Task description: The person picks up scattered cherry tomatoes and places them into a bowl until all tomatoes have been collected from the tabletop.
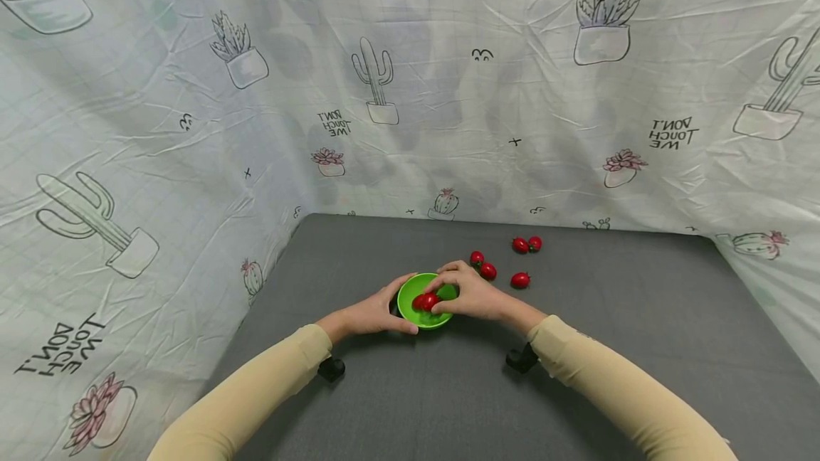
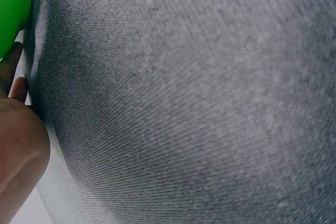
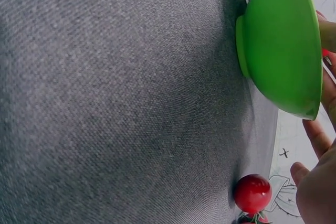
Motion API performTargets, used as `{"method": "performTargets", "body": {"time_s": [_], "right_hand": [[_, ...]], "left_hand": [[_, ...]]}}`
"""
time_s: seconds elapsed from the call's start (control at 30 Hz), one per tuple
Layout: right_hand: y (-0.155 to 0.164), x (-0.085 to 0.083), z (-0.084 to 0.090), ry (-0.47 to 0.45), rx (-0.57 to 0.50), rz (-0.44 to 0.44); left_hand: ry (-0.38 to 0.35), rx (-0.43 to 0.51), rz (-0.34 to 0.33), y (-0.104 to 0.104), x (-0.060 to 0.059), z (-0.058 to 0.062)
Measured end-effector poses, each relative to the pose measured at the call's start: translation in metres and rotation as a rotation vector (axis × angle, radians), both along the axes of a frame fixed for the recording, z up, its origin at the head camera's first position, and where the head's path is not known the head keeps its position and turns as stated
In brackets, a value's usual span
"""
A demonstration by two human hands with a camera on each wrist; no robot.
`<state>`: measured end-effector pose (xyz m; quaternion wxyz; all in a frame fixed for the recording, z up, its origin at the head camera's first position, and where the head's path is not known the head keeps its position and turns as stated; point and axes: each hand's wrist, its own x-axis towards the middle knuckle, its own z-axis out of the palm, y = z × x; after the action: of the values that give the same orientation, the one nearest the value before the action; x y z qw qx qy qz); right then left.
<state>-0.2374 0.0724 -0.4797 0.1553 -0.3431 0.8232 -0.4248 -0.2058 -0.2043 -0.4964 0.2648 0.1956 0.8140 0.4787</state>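
Observation:
A small green bowl [image 1: 410, 313] sits on the grey cloth, with red cherry tomatoes [image 1: 418, 302] inside. My left hand [image 1: 378, 313] holds the bowl from its left side, thumb at the near rim and fingers round the far side. Over the bowl's right side reaches my right hand [image 1: 470, 295], its thumb and index finger pinching a cherry tomato [image 1: 430, 301] inside the bowl. The right wrist view shows the bowl's outer wall [image 3: 283, 45] in profile, with the right hand [image 3: 320, 187] at its rim.
Several more cherry tomatoes lie on the cloth [image 1: 615, 326] beyond the right hand: a near pair [image 1: 488, 271], a farther pair [image 1: 520, 245] and a single one [image 1: 520, 280]. A white curtain [image 1: 410, 91] printed with cacti hangs along the back and left.

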Motion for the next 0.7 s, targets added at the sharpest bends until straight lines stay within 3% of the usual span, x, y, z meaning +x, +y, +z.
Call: {"method": "performTargets", "body": {"time_s": [0.23, 0.7], "right_hand": [[-0.003, 0.0014, -0.0015, 0.055, 0.037, 0.011], [0.0052, 0.001, 0.003, 0.045, -0.037, 0.016]], "left_hand": [[-0.008, 0.011, -0.01, -0.0008, -0.0003, -0.0003], [0.005, -0.013, -0.001, -0.0008, -0.001, -0.0004]]}}
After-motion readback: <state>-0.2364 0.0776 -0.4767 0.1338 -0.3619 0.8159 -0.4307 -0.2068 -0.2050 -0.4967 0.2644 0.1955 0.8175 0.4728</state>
